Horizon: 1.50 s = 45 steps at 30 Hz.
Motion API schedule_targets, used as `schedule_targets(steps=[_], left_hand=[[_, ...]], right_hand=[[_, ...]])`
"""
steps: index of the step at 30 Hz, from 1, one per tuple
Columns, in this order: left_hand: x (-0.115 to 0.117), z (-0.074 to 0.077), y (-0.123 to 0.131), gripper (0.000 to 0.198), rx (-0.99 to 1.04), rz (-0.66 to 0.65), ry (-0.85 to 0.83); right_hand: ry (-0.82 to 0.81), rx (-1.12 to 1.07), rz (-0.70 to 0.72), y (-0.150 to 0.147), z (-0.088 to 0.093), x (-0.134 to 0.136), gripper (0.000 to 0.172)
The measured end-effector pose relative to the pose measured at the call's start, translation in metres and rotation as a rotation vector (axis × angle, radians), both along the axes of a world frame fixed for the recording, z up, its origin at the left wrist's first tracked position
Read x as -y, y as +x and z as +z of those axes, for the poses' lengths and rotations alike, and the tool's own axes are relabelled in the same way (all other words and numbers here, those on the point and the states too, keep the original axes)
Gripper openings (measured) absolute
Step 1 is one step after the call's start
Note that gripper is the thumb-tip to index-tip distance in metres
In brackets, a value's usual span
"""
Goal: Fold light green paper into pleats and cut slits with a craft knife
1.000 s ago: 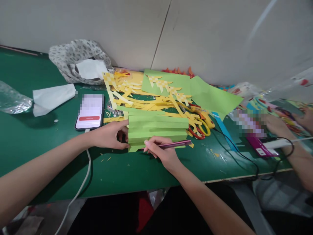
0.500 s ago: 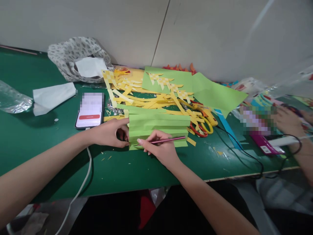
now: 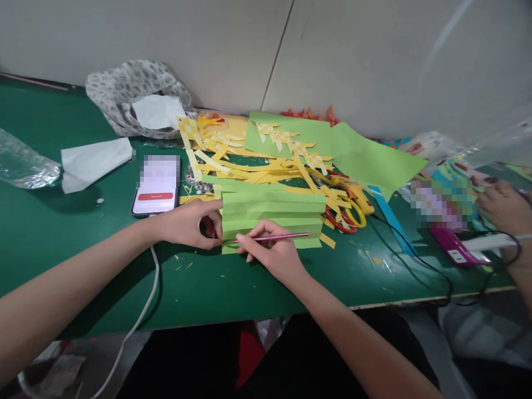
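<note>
Light-green paper sheet (image 3: 274, 205), one, creased in crosswise folds: lying on the green surface (image 3: 199, 305), between left hand (image 3: 193, 224) and right hand (image 3: 270, 244).

Left hand: curved at the sheet's left edge, thumb by the lower corner, forefinger higher up; probably to steady the paper. Pinching or merely pressing, cannot tell.

Right hand: clasped round a slim pink pen (image 3: 286, 236), tip leftward near the left thumb; held low and nearly flat, presumably for control along the bottom fold.

Smartphone (image 3: 160, 188), lit: just beyond the left wrist, screen up, probably for easy viewing. White cable (image 3: 157, 271): below the left forearm.

Yellow paper strips (image 3: 257, 173): beyond both hands, heaped, perhaps to leave working room. Checked woven-paper pieces (image 3: 286, 138): farther off, overlapping in a row. Yellow-handled scissors (image 3: 358, 215): right of and beyond the right hand.

Patterned cloth bag (image 3: 118, 100): well beyond the left hand.

Co-worker's hand (image 3: 505, 202): far right of the right hand.
</note>
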State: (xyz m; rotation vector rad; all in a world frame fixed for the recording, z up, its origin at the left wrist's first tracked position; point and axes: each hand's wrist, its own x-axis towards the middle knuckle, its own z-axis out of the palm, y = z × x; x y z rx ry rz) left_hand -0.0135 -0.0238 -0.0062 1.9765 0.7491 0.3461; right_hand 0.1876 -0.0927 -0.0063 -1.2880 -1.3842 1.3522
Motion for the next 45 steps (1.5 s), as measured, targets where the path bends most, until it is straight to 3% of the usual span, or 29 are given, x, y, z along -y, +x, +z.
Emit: schedule_targets(steps=[45], left_hand=[[0.0009, 0.0004, -0.0002, 0.027, -0.031, 0.002, 0.014]], right_hand=[[-0.006, -0.007, -0.040, 0.0013, -0.0003, 0.0003, 0.027]])
